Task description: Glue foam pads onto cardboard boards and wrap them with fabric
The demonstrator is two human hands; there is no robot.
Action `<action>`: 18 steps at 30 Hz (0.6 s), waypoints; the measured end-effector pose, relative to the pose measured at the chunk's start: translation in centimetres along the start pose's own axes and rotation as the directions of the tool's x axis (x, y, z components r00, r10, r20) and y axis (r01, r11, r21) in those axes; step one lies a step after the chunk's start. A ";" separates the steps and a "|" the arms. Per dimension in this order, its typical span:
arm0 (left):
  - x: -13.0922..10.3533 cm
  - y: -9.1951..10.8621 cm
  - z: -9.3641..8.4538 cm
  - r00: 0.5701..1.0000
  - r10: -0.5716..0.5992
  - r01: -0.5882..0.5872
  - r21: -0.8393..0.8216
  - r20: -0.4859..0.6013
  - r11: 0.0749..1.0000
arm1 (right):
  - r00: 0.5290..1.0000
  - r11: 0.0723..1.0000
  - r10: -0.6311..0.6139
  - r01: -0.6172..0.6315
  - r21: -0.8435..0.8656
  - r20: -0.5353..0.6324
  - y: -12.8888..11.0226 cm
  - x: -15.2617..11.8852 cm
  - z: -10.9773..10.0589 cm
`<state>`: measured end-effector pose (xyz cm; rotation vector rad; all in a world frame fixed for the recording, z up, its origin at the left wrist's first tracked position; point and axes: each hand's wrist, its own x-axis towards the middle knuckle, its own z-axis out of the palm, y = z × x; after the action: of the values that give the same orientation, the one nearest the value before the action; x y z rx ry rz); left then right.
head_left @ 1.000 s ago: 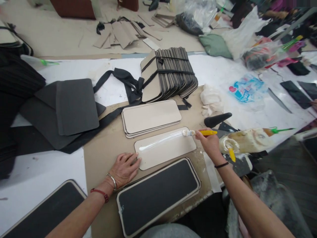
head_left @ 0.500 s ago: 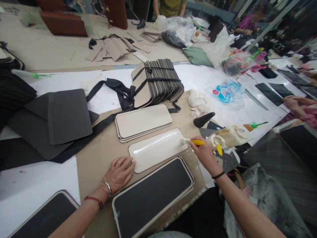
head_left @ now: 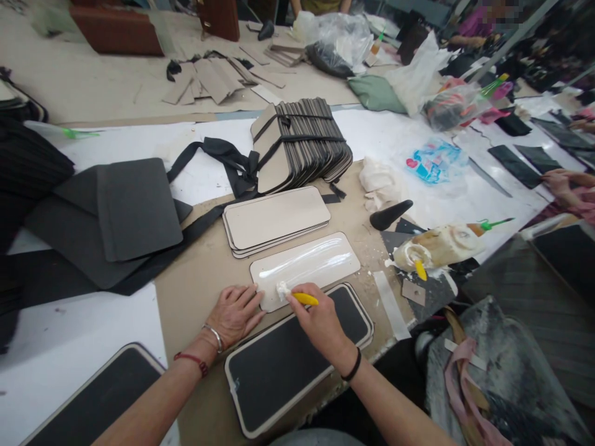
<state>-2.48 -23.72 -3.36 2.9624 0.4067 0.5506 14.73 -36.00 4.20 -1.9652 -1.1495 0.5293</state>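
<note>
A beige rounded panel (head_left: 316,261) with glossy wet streaks lies flat in front of me. My left hand (head_left: 238,314) rests with spread fingers at its left end, fingertips on the edge. Pinched in my right hand (head_left: 318,316) is a yellow-handled brush (head_left: 305,299), its white-coated bristles touching the panel near the left end. Behind lies a short stack of similar beige panels (head_left: 279,218). Closer to me, black panels with beige borders (head_left: 297,365) are stacked, partly under my right hand and wrist.
A strapped bundle of panels (head_left: 302,145) stands behind the stack. On the right are a glue-smeared bottle (head_left: 437,244) with a second yellow handle (head_left: 421,270) and a black horn-shaped object (head_left: 391,215). Dark sheets (head_left: 139,210) lie left. A co-worker's hands (head_left: 567,186) show far right.
My right hand has swept the brush from the panel's right end to its left end. My left hand still rests at the panel's left edge. The view has shifted slightly.
</note>
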 end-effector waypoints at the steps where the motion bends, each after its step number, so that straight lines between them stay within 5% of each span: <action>1: 0.0 0.0 0.0 1.000 -0.007 0.007 -0.001 0.011 1.000 | 1.000 0.999 0.024 -0.024 0.035 -0.002 -0.4 -0.2 0.4; 8: 0.0 0.1 -0.2 0.996 -0.044 0.045 -0.009 0.081 0.999 | 0.985 0.982 0.172 -0.172 0.073 -0.001 0.0 0.1 1.1; 15: 0.0 0.0 -0.3 0.998 -0.036 0.037 -0.014 0.045 0.999 | 0.948 0.957 0.174 -0.227 -0.182 -0.268 3.3 2.0 -5.7; 18: 0.1 0.0 -0.3 0.999 -0.032 0.033 -0.022 0.039 0.999 | 0.930 0.955 0.226 -0.271 -0.123 -0.291 2.7 1.9 -6.2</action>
<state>-2.54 -23.71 -3.01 2.9337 0.4411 0.4908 21.35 -37.70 5.83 -2.2596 -0.7943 0.2841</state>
